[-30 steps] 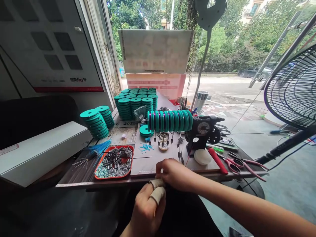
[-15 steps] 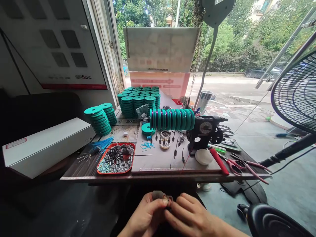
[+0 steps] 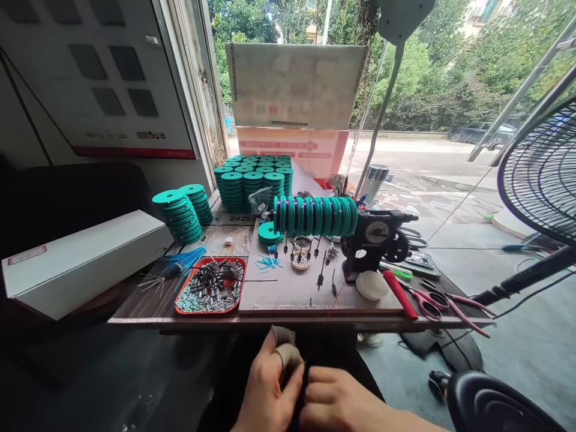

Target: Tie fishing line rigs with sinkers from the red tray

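My left hand (image 3: 267,387) and my right hand (image 3: 337,402) are pressed together below the table's front edge, in front of my lap. Two fingers of the left hand wear grey cloth wraps (image 3: 284,348). Both hands have their fingers curled in a pinch where they meet; what they hold is too small and hidden to name. A thin red thread (image 3: 338,294) runs down from the black winding machine (image 3: 375,240) toward the hands. A row of green spools (image 3: 315,216) sits on the machine's shaft.
On the table (image 3: 148,309) are a red tray (image 3: 210,288) of small metal parts, stacks of green spools (image 3: 252,183), a white box (image 3: 81,258), a white puck (image 3: 371,285), pink scissors (image 3: 443,300), and a fan (image 3: 540,174) at right.
My right hand has come down off the table edge and joined the left hand in front of my lap. The view has tilted slightly.
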Action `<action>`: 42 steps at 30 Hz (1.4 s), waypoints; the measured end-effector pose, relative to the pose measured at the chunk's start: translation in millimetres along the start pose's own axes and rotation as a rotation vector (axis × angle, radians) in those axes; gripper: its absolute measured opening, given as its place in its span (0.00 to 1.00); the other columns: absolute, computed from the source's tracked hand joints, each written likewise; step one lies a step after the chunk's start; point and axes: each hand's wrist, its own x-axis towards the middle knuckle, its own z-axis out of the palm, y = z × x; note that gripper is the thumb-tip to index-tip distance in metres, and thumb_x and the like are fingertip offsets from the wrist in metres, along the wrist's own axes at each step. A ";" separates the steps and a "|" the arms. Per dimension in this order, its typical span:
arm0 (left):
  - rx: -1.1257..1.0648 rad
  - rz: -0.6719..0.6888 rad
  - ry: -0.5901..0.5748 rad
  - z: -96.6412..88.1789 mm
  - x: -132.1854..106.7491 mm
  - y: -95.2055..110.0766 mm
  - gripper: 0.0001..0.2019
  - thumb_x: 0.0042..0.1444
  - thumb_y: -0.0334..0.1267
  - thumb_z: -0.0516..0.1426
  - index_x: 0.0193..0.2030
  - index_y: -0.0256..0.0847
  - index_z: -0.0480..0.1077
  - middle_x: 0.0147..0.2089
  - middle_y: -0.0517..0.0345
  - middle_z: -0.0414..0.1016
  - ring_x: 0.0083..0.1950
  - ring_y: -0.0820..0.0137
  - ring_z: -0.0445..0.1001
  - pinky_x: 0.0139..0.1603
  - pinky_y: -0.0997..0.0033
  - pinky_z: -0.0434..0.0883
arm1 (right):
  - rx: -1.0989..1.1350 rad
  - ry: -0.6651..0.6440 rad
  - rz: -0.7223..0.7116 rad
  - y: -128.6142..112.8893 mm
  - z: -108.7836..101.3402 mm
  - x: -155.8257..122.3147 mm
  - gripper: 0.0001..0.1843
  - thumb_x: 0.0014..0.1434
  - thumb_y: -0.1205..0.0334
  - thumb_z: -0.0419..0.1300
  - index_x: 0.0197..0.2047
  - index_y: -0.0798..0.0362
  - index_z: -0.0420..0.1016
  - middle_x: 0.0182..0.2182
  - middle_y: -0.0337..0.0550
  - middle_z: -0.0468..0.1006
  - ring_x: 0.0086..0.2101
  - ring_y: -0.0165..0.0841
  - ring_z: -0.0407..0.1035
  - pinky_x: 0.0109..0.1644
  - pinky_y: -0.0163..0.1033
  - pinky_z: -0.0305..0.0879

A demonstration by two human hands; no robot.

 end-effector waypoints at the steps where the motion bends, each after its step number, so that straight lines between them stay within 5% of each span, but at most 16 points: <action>1: 0.078 0.116 0.047 0.7 -3.6 -6.1 0.05 0.51 0.35 0.58 0.28 0.41 0.75 0.36 0.54 0.71 0.35 0.68 0.71 0.37 0.74 0.68 | 0.175 0.063 0.089 -1.3 -8.5 12.6 0.20 0.63 0.60 0.44 0.23 0.56 0.66 0.20 0.36 0.69 0.24 0.23 0.57 0.30 0.28 0.57; 4: 0.230 0.358 0.308 2.7 -11.4 -29.3 0.10 0.51 0.31 0.59 0.39 0.45 0.76 0.40 0.53 0.76 0.40 0.64 0.75 0.42 0.72 0.71 | 0.686 0.034 0.736 3.2 -37.7 59.3 0.12 0.57 0.63 0.53 0.26 0.59 0.69 0.21 0.35 0.69 0.24 0.20 0.59 0.29 0.25 0.57; 6: 0.322 0.438 0.440 1.6 -11.7 -41.9 0.12 0.49 0.29 0.61 0.39 0.49 0.77 0.38 0.56 0.79 0.40 0.64 0.76 0.43 0.72 0.71 | 0.895 0.005 0.968 12.5 -48.5 89.0 0.09 0.55 0.67 0.55 0.24 0.61 0.68 0.18 0.34 0.66 0.21 0.18 0.58 0.27 0.24 0.55; 9: 0.361 0.567 0.438 -4.7 -5.9 -44.3 0.13 0.47 0.27 0.62 0.38 0.49 0.77 0.37 0.56 0.80 0.39 0.64 0.76 0.39 0.72 0.72 | 0.934 -0.062 1.022 26.6 -45.9 117.5 0.08 0.54 0.67 0.54 0.25 0.61 0.68 0.16 0.33 0.66 0.16 0.17 0.54 0.21 0.24 0.50; 12: 0.233 0.461 0.326 -12.1 1.7 -25.4 0.09 0.51 0.29 0.57 0.35 0.44 0.77 0.35 0.53 0.79 0.35 0.66 0.75 0.37 0.71 0.70 | 0.894 -0.079 1.006 30.2 -37.8 118.7 0.09 0.54 0.67 0.54 0.25 0.61 0.69 0.17 0.33 0.66 0.17 0.18 0.54 0.22 0.25 0.51; 14: 0.115 0.284 0.240 -16.0 5.7 -7.5 0.06 0.53 0.33 0.56 0.32 0.41 0.76 0.31 0.54 0.76 0.33 0.69 0.73 0.35 0.73 0.69 | 0.752 0.004 0.939 25.9 -36.7 103.1 0.06 0.54 0.67 0.56 0.29 0.60 0.70 0.21 0.35 0.69 0.23 0.20 0.58 0.28 0.26 0.55; 15: -0.073 0.068 0.122 -17.5 7.2 0.7 0.05 0.52 0.35 0.57 0.28 0.40 0.74 0.28 0.57 0.74 0.30 0.71 0.70 0.33 0.76 0.67 | 0.622 0.063 0.853 22.8 -37.1 91.2 0.04 0.55 0.68 0.56 0.31 0.59 0.70 0.24 0.37 0.70 0.26 0.21 0.59 0.32 0.27 0.55; 18: -0.624 -0.452 -0.033 -19.7 10.1 15.1 0.09 0.40 0.37 0.65 0.22 0.37 0.70 0.21 0.65 0.66 0.23 0.79 0.59 0.24 0.82 0.58 | 0.008 0.205 0.318 13.8 -36.7 48.7 0.09 0.59 0.69 0.50 0.30 0.57 0.69 0.25 0.39 0.69 0.27 0.25 0.57 0.33 0.31 0.54; 20: -0.846 -0.637 -0.091 -18.8 10.2 15.5 0.09 0.36 0.34 0.66 0.22 0.35 0.70 0.21 0.65 0.66 0.22 0.82 0.56 0.22 0.84 0.55 | -0.218 0.149 0.054 9.6 -31.9 24.3 0.13 0.61 0.70 0.45 0.33 0.57 0.70 0.23 0.41 0.68 0.26 0.26 0.56 0.31 0.33 0.53; 24: -1.086 -0.727 -0.177 -13.9 8.0 6.7 0.08 0.36 0.29 0.66 0.23 0.33 0.71 0.25 0.59 0.71 0.27 0.79 0.65 0.30 0.82 0.62 | -0.402 0.065 -0.139 6.4 -15.8 4.9 0.14 0.60 0.72 0.45 0.40 0.61 0.70 0.24 0.42 0.69 0.25 0.28 0.56 0.29 0.36 0.49; 30: -1.043 -0.722 -0.192 -11.4 10.2 6.3 0.09 0.35 0.31 0.66 0.21 0.35 0.68 0.22 0.63 0.65 0.24 0.79 0.62 0.28 0.81 0.60 | -0.403 -0.015 -0.119 13.8 -7.5 3.2 0.12 0.59 0.73 0.44 0.31 0.58 0.68 0.26 0.43 0.69 0.26 0.28 0.57 0.28 0.36 0.49; 34: -0.536 -0.478 -0.118 -11.7 10.6 11.0 0.08 0.40 0.33 0.62 0.19 0.37 0.66 0.23 0.63 0.62 0.25 0.78 0.59 0.26 0.80 0.59 | -0.329 -0.233 -0.099 13.1 -0.6 -2.4 0.12 0.59 0.71 0.46 0.26 0.56 0.65 0.22 0.39 0.67 0.24 0.28 0.55 0.27 0.35 0.50; 37: 0.047 0.040 0.006 -10.0 4.3 2.9 0.07 0.49 0.31 0.56 0.21 0.38 0.68 0.32 0.57 0.69 0.32 0.74 0.68 0.32 0.80 0.66 | -0.030 -0.186 -0.038 3.8 -2.0 10.3 0.15 0.60 0.67 0.47 0.22 0.56 0.62 0.19 0.37 0.67 0.23 0.25 0.55 0.28 0.31 0.53; 40: 0.580 0.642 0.291 -6.7 -3.3 -17.4 0.08 0.55 0.29 0.51 0.34 0.38 0.72 0.36 0.53 0.73 0.35 0.71 0.72 0.35 0.77 0.71 | 0.474 -0.079 0.347 -0.6 -19.9 44.9 0.11 0.56 0.64 0.53 0.23 0.57 0.65 0.22 0.36 0.69 0.25 0.22 0.58 0.30 0.27 0.55; 42: 0.702 0.812 0.437 -5.3 -5.1 -30.6 0.10 0.56 0.27 0.51 0.39 0.38 0.73 0.34 0.51 0.75 0.38 0.66 0.74 0.40 0.71 0.71 | 0.808 0.014 0.821 5.0 -33.8 73.4 0.07 0.53 0.65 0.56 0.25 0.58 0.66 0.21 0.35 0.67 0.24 0.21 0.59 0.30 0.26 0.56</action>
